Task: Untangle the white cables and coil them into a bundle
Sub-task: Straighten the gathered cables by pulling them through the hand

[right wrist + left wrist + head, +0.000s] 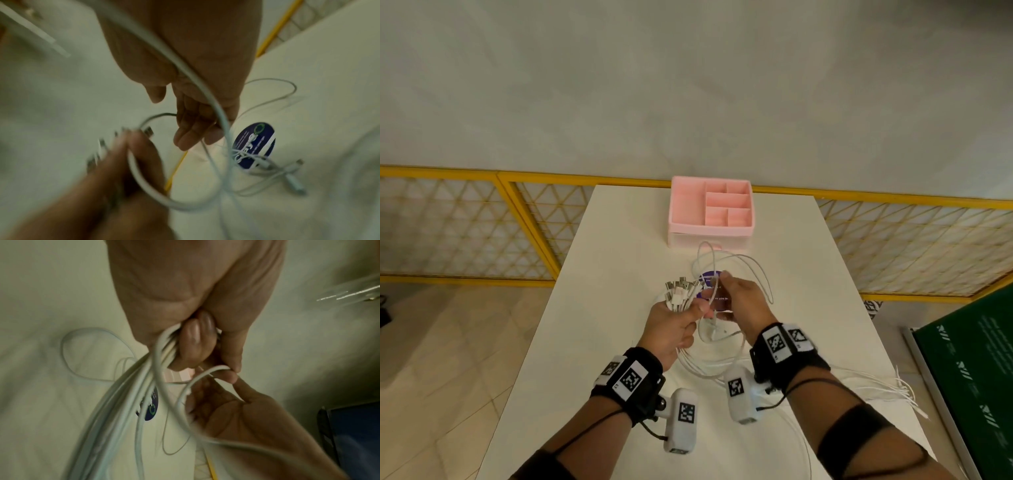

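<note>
The left hand [677, 325] has a closed grip on the white cables [681, 295] just below their plugs, while the right hand [739, 301], just beside it, pinches one loose strand [202, 374] looping away toward the tabletop [619, 274].

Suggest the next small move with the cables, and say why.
Probably the right hand should draw its pinched single cable toward the bunch of plugs gripped by the left hand, adding it to the bunch. That cable loops loose over the table, apart from the gathered ends.
</note>
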{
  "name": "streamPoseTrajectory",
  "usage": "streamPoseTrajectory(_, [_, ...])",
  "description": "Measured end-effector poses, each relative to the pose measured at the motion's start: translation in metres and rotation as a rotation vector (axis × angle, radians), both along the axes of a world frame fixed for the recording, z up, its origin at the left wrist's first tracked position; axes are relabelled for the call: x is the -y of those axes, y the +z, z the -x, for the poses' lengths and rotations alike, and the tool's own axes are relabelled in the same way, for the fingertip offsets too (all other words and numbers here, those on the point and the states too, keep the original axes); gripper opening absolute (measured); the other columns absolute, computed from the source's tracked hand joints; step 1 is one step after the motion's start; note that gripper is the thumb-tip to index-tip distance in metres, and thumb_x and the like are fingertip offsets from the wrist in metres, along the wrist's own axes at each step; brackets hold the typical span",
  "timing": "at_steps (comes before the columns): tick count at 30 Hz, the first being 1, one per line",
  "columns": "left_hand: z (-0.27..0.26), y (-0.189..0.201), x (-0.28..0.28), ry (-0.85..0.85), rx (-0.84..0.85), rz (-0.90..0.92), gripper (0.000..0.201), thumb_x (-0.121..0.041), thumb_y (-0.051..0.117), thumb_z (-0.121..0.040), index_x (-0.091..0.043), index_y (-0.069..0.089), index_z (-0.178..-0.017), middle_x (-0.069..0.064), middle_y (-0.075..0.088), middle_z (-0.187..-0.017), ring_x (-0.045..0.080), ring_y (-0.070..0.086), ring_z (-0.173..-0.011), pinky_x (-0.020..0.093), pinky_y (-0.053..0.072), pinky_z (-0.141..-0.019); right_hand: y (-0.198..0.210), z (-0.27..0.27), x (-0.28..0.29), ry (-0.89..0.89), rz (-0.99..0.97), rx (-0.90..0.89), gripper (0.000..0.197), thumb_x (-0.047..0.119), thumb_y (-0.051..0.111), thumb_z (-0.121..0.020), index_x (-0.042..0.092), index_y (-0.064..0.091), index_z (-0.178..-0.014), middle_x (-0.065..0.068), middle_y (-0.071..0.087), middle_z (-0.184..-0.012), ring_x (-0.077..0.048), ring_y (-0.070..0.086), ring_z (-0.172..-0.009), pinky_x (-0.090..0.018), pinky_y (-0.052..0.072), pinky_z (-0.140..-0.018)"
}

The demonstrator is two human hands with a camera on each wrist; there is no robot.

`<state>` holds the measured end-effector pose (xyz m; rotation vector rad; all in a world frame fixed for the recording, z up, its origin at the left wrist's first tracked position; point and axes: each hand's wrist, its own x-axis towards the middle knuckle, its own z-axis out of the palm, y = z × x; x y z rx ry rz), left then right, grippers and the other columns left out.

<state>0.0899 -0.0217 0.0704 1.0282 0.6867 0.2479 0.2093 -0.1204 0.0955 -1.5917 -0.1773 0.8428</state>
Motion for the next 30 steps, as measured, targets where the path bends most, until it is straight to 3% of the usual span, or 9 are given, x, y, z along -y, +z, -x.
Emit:
streamPoseTrajectory(2, [0.003,-0.003,0.001,-0.03,-0.016,-0.01,0.007,-0.007,0.067,-0.092,-0.004,0.07,-0.087,0.009,0.072,-0.081,0.007,0.025,-0.043,0.018,0.018,-0.041,0.007,-0.013,-0.006,-0.112,-0.165,-0.172,0.029,0.025,0.047,-0.103,0.003,0.066,-0.101,-0.013,0.074,-0.094,-0.023,0.069,-0.072,-0.033,0.052,-0.066])
streamPoseTrajectory(4, [0.007,-0.009,0.0,-0.032,-0.049,-0.009,0.008,-0.006,0.066,-0.092,-0.005,0.07,-0.084,0.009,0.072,-0.08,0.007,0.025,-0.043,0.018,0.019,-0.041,0.019,-0.026,-0.01,-0.211,-0.309,-0.236,0.018,0.015,0.051,-0.101,0.002,0.063,-0.106,-0.014,0.069,-0.088,-0.022,0.066,-0.067,-0.032,0.053,-0.059])
streamPoseTrajectory(9, [0.009,-0.017,0.001,0.044,-0.097,0.012,0.006,-0.004,0.066,-0.092,-0.003,0.068,-0.088,0.008,0.072,-0.08,0.006,0.026,-0.041,0.018,0.02,-0.04,0.049,-0.042,-0.015,-0.241,-0.461,-0.11,0.012,0.009,0.058,-0.098,0.003,0.066,-0.105,-0.01,0.064,-0.074,-0.021,0.059,-0.062,-0.033,0.052,-0.064])
streamPoseTrajectory(13, [0.001,-0.015,-0.001,0.124,-0.124,0.006,0.012,-0.006,0.066,-0.092,-0.006,0.07,-0.081,0.01,0.073,-0.086,0.008,0.023,-0.043,0.019,0.017,-0.042,0.059,-0.035,-0.019,-0.196,-0.527,-0.045,0.016,-0.003,0.05,-0.098,0.005,0.063,-0.1,-0.009,0.068,-0.078,-0.02,0.061,-0.066,-0.031,0.051,-0.065])
streamPoseTrajectory(18, [-0.005,-0.005,-0.009,0.274,-0.056,0.097,0.005,-0.013,0.069,-0.092,-0.009,0.072,-0.091,0.008,0.077,-0.104,0.01,0.021,-0.048,0.021,0.02,-0.042,0.039,-0.006,-0.011,0.003,-0.33,0.159,0.018,-0.01,0.053,-0.094,0.003,0.065,-0.093,-0.011,0.069,-0.076,-0.018,0.061,-0.064,-0.026,0.052,-0.062])
streamPoseTrajectory(23, [-0.009,0.006,-0.015,0.284,0.067,0.161,0.027,-0.024,0.065,-0.096,-0.001,0.064,-0.111,0.011,0.076,-0.109,0.007,0.024,-0.042,0.018,0.025,-0.036,0.0,0.018,0.004,0.113,-0.119,0.209,0.014,-0.01,0.058,-0.091,0.001,0.066,-0.094,-0.01,0.07,-0.076,-0.022,0.062,-0.068,-0.034,0.052,-0.069])
streamPoseTrajectory(27, [-0.011,0.01,-0.009,0.251,0.065,0.145,0.014,-0.019,0.061,-0.098,-0.006,0.064,-0.101,0.012,0.076,-0.105,0.007,0.024,-0.04,0.018,0.024,-0.035,-0.01,0.03,0.012,0.159,-0.023,0.195,0.013,-0.008,0.058,-0.091,0.003,0.063,-0.095,-0.01,0.069,-0.076,-0.019,0.063,-0.06,-0.028,0.052,-0.062])
streamPoseTrajectory(30, [-0.011,0.008,-0.005,0.229,0.048,0.137,0.016,-0.017,0.058,-0.099,-0.005,0.068,-0.096,0.008,0.075,-0.089,0.007,0.025,-0.04,0.018,0.022,-0.036,-0.016,0.031,0.014,0.178,0.029,0.208,0.011,-0.004,0.061,-0.09,0.007,0.064,-0.092,-0.007,0.069,-0.079,-0.017,0.066,-0.066,-0.034,0.053,-0.07])
